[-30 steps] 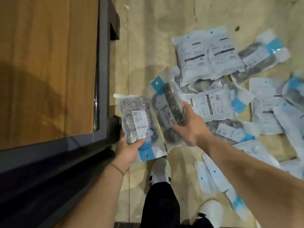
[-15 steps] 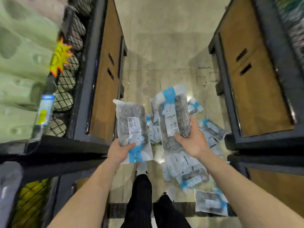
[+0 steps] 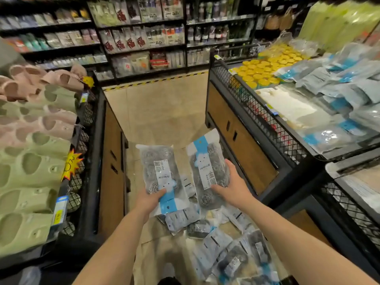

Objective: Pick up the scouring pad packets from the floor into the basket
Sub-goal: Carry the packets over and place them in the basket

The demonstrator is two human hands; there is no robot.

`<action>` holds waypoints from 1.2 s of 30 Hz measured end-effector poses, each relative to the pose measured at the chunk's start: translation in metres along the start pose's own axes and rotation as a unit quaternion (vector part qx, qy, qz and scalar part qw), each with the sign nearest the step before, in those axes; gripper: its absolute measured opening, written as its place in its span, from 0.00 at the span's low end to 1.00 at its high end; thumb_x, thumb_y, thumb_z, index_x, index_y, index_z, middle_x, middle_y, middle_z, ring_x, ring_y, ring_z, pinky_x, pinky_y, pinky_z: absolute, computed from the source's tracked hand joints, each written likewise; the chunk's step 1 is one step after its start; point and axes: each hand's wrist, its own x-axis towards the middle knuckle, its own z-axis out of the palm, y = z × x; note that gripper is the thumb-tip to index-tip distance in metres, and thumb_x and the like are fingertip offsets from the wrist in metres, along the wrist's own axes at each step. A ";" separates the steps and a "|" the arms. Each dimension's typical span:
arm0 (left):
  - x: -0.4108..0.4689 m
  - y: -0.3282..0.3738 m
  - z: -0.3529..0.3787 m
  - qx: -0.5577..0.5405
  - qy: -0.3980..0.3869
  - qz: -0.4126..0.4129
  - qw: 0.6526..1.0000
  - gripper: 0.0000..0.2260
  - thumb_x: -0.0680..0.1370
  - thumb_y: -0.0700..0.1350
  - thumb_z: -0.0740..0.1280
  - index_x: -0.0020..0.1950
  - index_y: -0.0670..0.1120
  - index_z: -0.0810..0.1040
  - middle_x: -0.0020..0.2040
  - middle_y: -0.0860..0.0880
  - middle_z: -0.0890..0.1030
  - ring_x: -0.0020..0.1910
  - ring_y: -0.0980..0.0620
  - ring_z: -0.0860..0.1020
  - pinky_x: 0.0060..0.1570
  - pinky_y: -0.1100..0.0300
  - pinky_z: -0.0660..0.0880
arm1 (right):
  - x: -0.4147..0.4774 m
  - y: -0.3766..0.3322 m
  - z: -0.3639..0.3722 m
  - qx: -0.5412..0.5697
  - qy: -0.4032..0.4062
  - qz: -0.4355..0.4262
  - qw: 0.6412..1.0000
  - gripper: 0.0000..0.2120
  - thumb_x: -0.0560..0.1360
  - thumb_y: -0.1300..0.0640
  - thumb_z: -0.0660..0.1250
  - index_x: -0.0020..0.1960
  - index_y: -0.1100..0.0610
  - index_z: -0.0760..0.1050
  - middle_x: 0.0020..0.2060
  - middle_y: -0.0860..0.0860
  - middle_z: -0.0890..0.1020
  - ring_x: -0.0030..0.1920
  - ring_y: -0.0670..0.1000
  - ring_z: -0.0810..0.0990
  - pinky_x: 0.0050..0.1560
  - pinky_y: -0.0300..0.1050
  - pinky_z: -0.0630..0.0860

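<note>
Here, left grip (image 3: 149,199) pinches scouring pad packet (image 3: 159,169); right grip (image 3: 232,192) curls round second packet (image 3: 207,167). Both held upright above floor (image 3: 160,120), probably bound for mesh basket (image 3: 263,118) at right. Remaining packets (image 3: 226,249) lie below.

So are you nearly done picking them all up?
Not nearly. Similar packets already lie in the basket on the right. The left hand grips one packet, the right hand a second packet. A big pile is left on the floor.
</note>
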 end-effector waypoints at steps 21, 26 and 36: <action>0.028 0.075 0.070 0.201 -0.259 0.107 0.939 0.23 0.63 0.49 0.80 0.54 0.43 0.81 0.50 0.44 0.85 0.47 0.46 0.83 0.53 0.51 0.80 | -0.091 0.021 -0.007 0.118 0.297 0.151 0.935 0.46 0.71 0.54 0.75 0.77 0.42 0.49 0.66 0.46 0.74 0.61 0.50 0.76 0.60 0.49 0.76; 0.023 0.047 0.108 0.245 -0.318 0.097 0.911 0.22 0.67 0.48 0.79 0.57 0.43 0.79 0.52 0.45 0.84 0.51 0.45 0.83 0.54 0.52 0.79 | -0.146 0.047 0.009 0.137 0.368 0.216 0.894 0.46 0.72 0.52 0.75 0.78 0.44 0.49 0.69 0.47 0.72 0.65 0.52 0.74 0.59 0.48 0.75; -0.129 -0.007 0.160 0.331 -0.462 0.086 0.819 0.15 0.77 0.35 0.69 0.63 0.35 0.73 0.60 0.37 0.79 0.54 0.41 0.78 0.51 0.53 0.74 | -0.312 0.096 0.037 0.175 0.490 0.318 0.793 0.44 0.73 0.54 0.74 0.78 0.44 0.48 0.71 0.49 0.69 0.67 0.55 0.72 0.59 0.52 0.75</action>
